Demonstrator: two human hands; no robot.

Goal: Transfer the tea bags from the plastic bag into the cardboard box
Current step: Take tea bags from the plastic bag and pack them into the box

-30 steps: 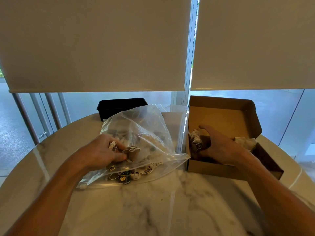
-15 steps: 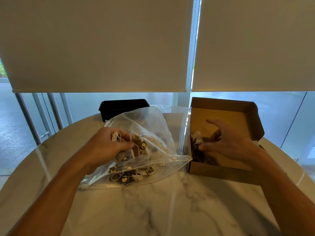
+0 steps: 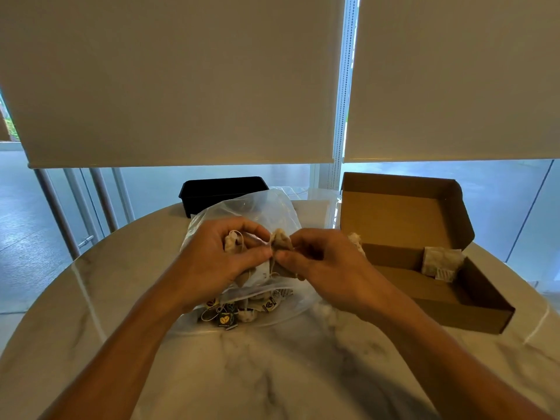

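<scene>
A clear plastic bag [image 3: 274, 207] lies on the marble table, with several tea bags [image 3: 230, 316] piled at its near edge. Above it, my left hand [image 3: 212, 262] grips a small bunch of tea bags [image 3: 231, 241] with strings. My right hand [image 3: 327, 262] meets it and pinches one brown tea bag [image 3: 281, 242] between thumb and fingers. The open cardboard box [image 3: 472, 316] stands to the right with its lid up. It holds a pale tea bag [image 3: 441, 262] at the back right and another tea bag [image 3: 354, 239] at its left end.
A black tray [image 3: 221, 190] sits behind the plastic bag at the table's far edge. The round marble table [image 3: 272, 374] curves away on both sides. Roller blinds and glass panels stand behind it.
My right hand left the box and came left to meet my left hand. My left hand rose out of the bag with tea bags, and my right hand took hold of one.
</scene>
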